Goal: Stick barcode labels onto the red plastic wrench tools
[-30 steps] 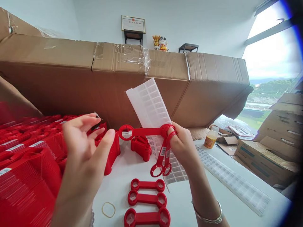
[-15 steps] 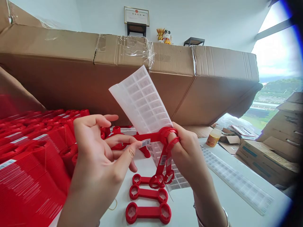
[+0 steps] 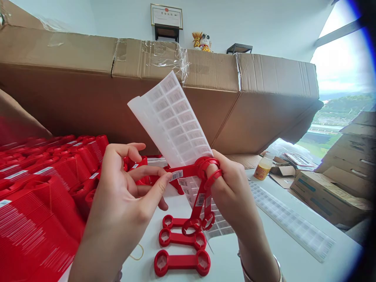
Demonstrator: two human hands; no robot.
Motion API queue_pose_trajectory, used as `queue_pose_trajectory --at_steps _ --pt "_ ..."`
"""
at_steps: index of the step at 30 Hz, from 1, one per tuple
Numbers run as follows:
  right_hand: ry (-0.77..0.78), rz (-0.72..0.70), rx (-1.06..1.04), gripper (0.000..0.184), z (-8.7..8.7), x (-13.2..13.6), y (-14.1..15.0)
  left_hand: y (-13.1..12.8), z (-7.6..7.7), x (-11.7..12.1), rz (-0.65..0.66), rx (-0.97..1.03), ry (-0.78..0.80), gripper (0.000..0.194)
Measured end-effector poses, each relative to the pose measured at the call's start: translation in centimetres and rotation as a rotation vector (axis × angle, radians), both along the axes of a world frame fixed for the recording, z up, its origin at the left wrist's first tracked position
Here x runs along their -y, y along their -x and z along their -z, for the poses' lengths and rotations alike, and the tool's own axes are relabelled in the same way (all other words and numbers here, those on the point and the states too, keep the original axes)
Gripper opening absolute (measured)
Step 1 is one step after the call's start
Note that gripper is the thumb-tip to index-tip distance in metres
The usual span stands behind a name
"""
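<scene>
Between thumb and fingertips, my left hand (image 3: 132, 199) pinches the end of a small white barcode sticker (image 3: 177, 175), which lies against a red plastic bar (image 3: 189, 170) with a ring end. That bar is gripped by my right hand (image 3: 230, 184), fingers closed around its ring. More red ring-ended bars (image 3: 199, 203) dangle from the same hand, one bearing a barcode sticker. Also in my right grip is a sheet of barcode labels (image 3: 179, 121), upright above and continuing below the hand. Beneath, several red ring-ended bars (image 3: 182, 262) lie on the white table (image 3: 249, 258).
Stacks of red bars (image 3: 44, 227), some with stickers, fill the left side. A large cardboard sheet (image 3: 73, 98) rises behind. To the right are a long label strip (image 3: 293, 223), a glue-like bottle (image 3: 263, 166) and a cardboard box (image 3: 326, 192). A rubber band (image 3: 142, 252) lies near the front.
My left hand has brought the barcode sticker down and slightly left, onto the red bar's face. My right hand keeps its hold on the bars and sheet. The view has shifted slightly.
</scene>
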State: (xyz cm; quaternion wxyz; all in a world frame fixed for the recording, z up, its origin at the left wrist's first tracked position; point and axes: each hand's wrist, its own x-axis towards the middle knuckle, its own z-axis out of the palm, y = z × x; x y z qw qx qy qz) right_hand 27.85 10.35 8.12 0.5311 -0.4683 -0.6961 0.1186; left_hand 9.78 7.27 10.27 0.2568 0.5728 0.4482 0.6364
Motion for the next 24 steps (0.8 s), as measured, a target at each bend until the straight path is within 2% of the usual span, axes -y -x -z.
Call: queue_pose_trajectory --at_steps 9,24 --pt "-0.024 0.003 -0.020 0.025 0.03 0.13 -0.03 -0.71 -0.09 0.07 -0.026 0.019 0.012 0.046" --pt "-0.036 0.005 -0.019 0.024 0.06 0.20 0.11 -0.17 0.24 -0.40 -0.007 0.021 0.023 0.046"
